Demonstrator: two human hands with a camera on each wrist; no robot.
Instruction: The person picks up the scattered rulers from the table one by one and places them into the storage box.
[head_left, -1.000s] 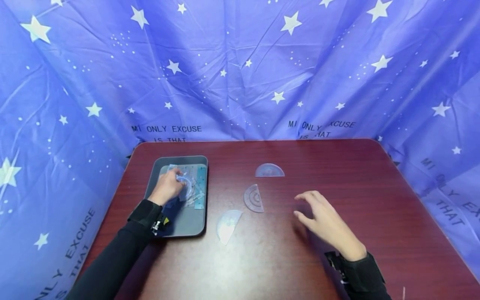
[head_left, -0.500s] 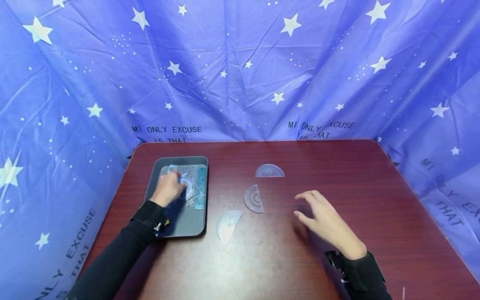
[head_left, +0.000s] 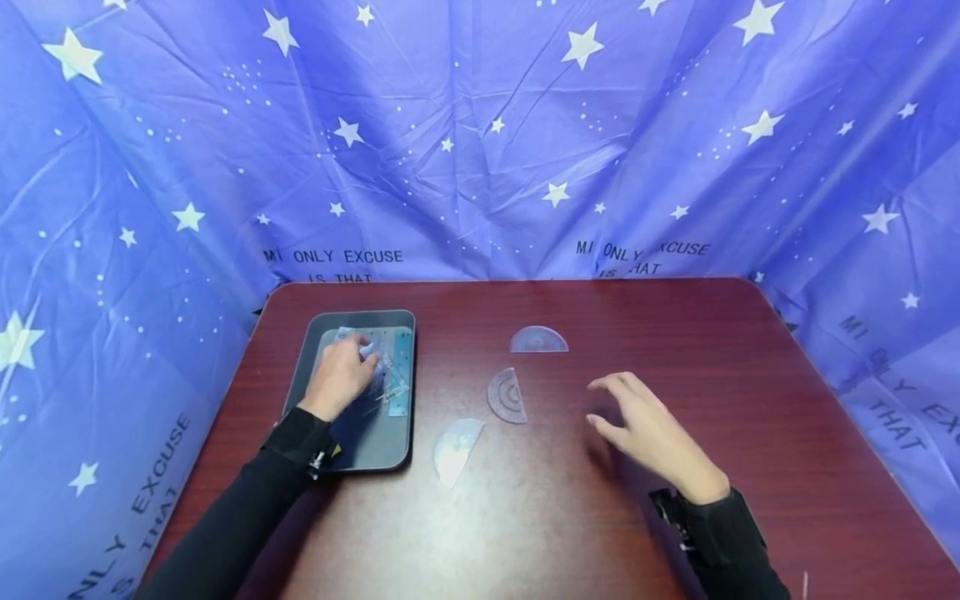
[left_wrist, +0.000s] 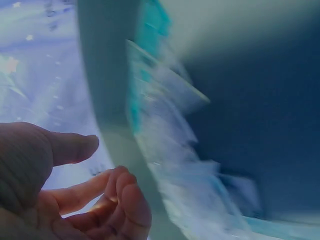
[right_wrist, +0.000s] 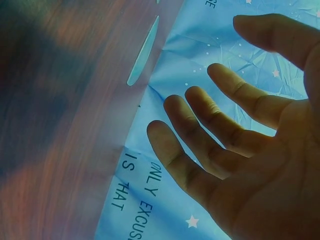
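Note:
My left hand (head_left: 339, 379) hovers inside a dark grey tray (head_left: 375, 454). Loosely bent fingers and thumb stay apart in the left wrist view, with nothing between them. Below lie several clear plastic pieces (head_left: 390, 385) and a teal ruler (head_left: 402, 354); the hand covers part of the pile, and blur hides their exact kinds. Three clear protractors, one at the back (head_left: 540, 340), one in the middle (head_left: 507, 397) and one nearer the front (head_left: 456, 450), lie flat on the table. To their right my right hand (head_left: 648, 433) is held above the table, fingers spread and holding nothing.
The reddish-brown table (head_left: 720, 350) carries the tray on its left side. A blue curtain with white stars (head_left: 480, 167) hangs behind it and along both sides.
My left hand was touching a round-edged clear piece in the tray; now its fingers are clear of the pile and the hand has shifted slightly. The right hand stays nearly still.

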